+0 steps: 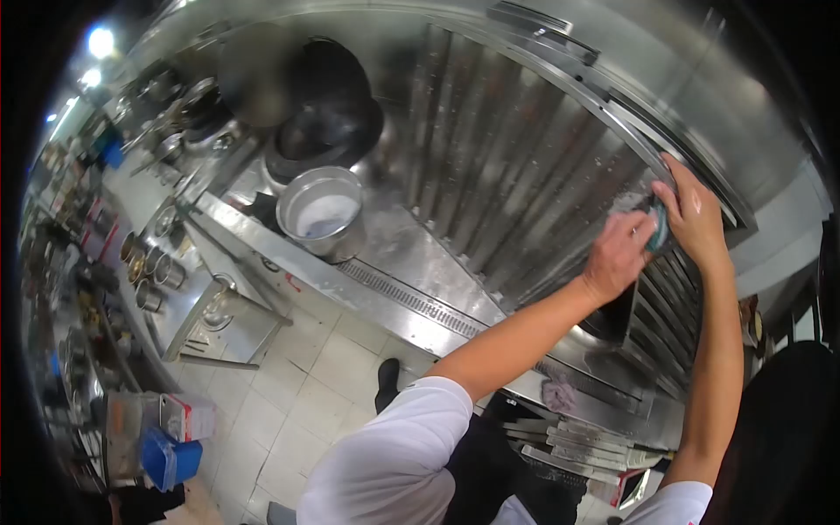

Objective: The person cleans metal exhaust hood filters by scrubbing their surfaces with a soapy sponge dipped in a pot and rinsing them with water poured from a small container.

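Observation:
A large ribbed metal panel [516, 149], wet and flecked with suds, leans against the steel wall. My left hand [619, 249] is closed on a green scrub pad [657, 227], pressed to the panel near its right edge. Beside it, my right hand [697, 210] grips the panel's metal edge, with the thumb on the near side and the fingers partly hidden. White foam shows on the ribs just above my left hand.
A metal pot [322, 213] of soapy water stands on the steel counter [437, 249], before a black wok [328, 79]. A grated drain channel [411, 293] runs along the counter, and a wet rag [558, 394] lies nearer me. A blue bin [171, 457] is on the tiled floor.

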The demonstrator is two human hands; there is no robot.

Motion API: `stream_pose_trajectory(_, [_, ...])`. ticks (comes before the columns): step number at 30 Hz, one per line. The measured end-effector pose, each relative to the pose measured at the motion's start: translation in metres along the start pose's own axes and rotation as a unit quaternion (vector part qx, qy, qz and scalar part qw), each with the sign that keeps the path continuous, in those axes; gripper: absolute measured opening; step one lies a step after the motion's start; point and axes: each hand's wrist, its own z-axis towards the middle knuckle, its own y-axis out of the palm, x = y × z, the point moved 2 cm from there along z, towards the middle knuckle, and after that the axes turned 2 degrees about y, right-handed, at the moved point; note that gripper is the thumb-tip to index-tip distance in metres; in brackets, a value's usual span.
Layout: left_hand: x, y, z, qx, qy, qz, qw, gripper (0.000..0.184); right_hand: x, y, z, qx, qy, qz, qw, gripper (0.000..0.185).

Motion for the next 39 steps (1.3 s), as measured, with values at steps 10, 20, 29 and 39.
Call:
stream_pose_trajectory(10, [-0.042,-0.048,-0.147,-0.119,-0.053,0.16,0.978,0.033,0.009,-0.005,0.006,-0.06,0.1,0.04,0.992,0.055])
stream_pose_trajectory(20, [-0.019,-0.005,-0.031,-0.004,-0.129,-0.005,0.992,0.038,0.011,-0.005,0.01,-0.078,0.128,0.036,0.988,0.051])
stream_pose_trajectory(29, [-0.041,-0.052,-0.184,-0.086,-0.226,0.177,0.954,0.046,0.017,0.009,0.033,-0.133,0.179,-0.008,0.975,0.068])
stream_pose_trajectory(39, [-0.041,-0.088,-0.255,-0.057,-0.456,0.125,0.879,0.036,0.013,0.002,0.033,-0.108,0.183,-0.018,0.977,0.065])
